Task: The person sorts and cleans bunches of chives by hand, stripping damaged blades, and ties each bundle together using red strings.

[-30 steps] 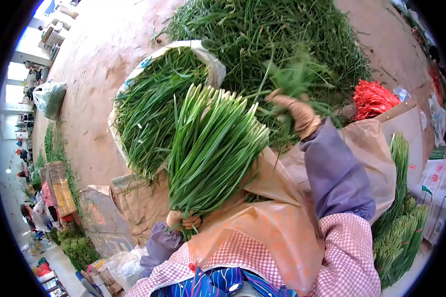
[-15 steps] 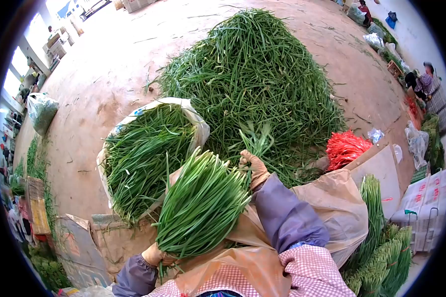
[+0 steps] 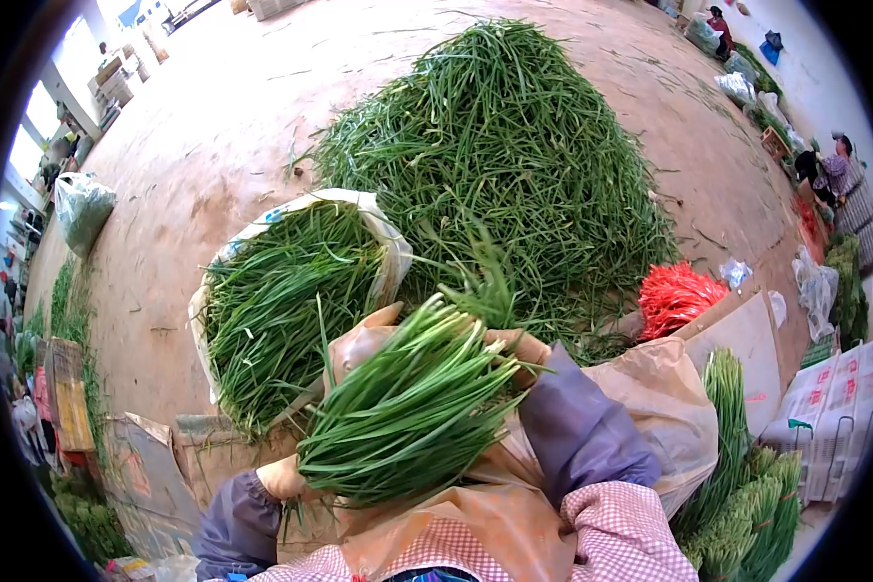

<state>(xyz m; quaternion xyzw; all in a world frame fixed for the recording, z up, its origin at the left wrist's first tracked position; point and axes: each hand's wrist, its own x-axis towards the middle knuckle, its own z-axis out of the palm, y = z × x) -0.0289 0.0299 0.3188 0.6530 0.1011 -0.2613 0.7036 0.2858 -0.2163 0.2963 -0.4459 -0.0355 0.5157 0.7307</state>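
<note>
A thick bunch of garlic chives (image 3: 398, 412) lies slanted in front of me, its pale cut ends toward the upper right. My left hand (image 3: 283, 477), in a tan glove, is closed around the leafy lower-left end, fingers mostly hidden under the leaves. My gloved right hand (image 3: 521, 355) is closed at the pale end, its fingers partly behind the stems. A motion-blurred tuft of green leaves (image 3: 490, 291) sticks out just beyond that hand. To the left, an open white sack (image 3: 394, 254) is full of loose chives.
Ahead rises a large heap of loose chives (image 3: 504, 145) on the floor. Red ties (image 3: 679, 301) lie at right beside cardboard (image 3: 737, 364). Tied bunches (image 3: 737, 504) stand at lower right near a white crate (image 3: 834, 412). A person (image 3: 834, 170) sits by the right wall.
The bunch has tilted further to the right, with its pale ends shifted that way. My right hand has moved slightly right and down; my left hand has shifted a little left and up.
</note>
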